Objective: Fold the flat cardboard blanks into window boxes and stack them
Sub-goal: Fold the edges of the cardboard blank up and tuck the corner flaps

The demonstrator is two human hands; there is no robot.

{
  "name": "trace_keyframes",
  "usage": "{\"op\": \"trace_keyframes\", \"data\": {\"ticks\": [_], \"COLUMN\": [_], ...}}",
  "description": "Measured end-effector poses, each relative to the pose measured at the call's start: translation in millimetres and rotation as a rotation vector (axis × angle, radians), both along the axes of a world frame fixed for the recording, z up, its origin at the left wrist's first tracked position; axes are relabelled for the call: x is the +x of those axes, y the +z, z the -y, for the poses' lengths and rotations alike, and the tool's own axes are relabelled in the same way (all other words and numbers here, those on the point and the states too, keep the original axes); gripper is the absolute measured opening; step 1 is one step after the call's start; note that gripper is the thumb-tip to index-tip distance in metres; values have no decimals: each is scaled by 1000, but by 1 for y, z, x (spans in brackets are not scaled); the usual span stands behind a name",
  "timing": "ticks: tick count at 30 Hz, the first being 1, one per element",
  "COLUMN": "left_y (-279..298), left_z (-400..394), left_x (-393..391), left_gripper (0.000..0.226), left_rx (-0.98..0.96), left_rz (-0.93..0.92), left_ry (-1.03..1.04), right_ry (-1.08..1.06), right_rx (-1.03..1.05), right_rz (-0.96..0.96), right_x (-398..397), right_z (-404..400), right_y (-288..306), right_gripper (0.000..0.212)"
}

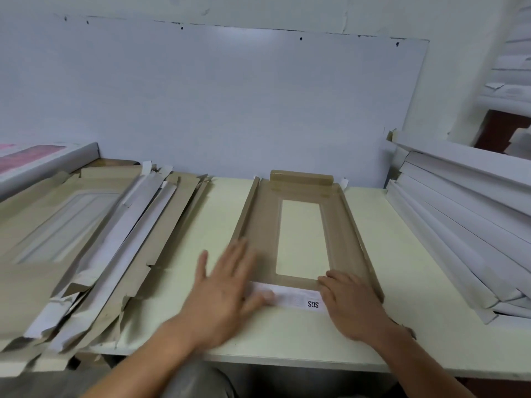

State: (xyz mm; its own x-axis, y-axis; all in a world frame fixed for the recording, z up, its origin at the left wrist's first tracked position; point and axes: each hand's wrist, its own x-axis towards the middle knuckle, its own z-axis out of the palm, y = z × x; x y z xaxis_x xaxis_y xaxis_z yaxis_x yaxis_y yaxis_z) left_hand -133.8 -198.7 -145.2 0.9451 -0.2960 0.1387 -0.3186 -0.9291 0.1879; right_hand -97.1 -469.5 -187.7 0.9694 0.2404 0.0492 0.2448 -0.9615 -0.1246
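A brown cardboard window blank [339, 225] lies on the pale table [416, 282] in front of me, its long side walls partly raised and a flap standing at the far end. Its near flap [290, 297] is white with printed text "SGS". My left hand [224, 291] lies flat with straight fingers over the blank's near left corner, thumb on the white flap; it is blurred. My right hand [350, 305] presses on the near right corner with fingers slightly bent.
A messy pile of flat brown-and-white blanks [86, 239] covers the table's left side. A stack of folded white boxes [459, 225] leans at the right. A white wall panel [230, 104] stands behind the table.
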Motion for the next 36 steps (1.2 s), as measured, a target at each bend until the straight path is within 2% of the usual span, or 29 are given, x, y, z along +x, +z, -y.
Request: {"op": "trace_keyframes", "data": {"ticks": [3,4,6,11,15,20,24,27,30,33,35,36], "left_y": [6,5,1,-8,-13,-13,-16,-19,-21,-23,-24,-24], "left_z": [-42,-52,-58,-50,-53,-55,-57,-58,-57,-48,-40,-36], "left_x": [13,18,22,22,31,34,38,40,43,45,45,45], "left_gripper": [71,62,47,41,60,73,64,49,29,26,30,31], "left_rx": [-471,-567,-624,-511,-288,-258,-299,-334,-353,-291,-233,-205], "left_rz": [-107,-164,-234,-425,-312,-358,-427,-410,-373,-326,-255,-219], "left_ry": [207,232,176,-178,-262,-295,-320,-336,-389,-390,-376,-374], "right_ry": [-77,-87,-43,103,257,406,394,383,394,361,370,367], "right_rx": [243,248,205,206,92,5,-21,-53,-134,-95,-42,61], "right_rz": [-59,-101,-188,-364,-239,-87,-67,-61,36,101,54,-9], "right_x": [2,3,4,-8,-29,-55,-72,-84,-92,-97,-95,-90], "right_z": [-5,-8,-16,-42,-55,-59,-57,-54,-54,-54,-52,-47], "right_y": [21,26,35,48,50,31,19,16,15,16,26,31], "right_gripper": [47,50,49,36,26,34,56,66,58,53,47,44]}}
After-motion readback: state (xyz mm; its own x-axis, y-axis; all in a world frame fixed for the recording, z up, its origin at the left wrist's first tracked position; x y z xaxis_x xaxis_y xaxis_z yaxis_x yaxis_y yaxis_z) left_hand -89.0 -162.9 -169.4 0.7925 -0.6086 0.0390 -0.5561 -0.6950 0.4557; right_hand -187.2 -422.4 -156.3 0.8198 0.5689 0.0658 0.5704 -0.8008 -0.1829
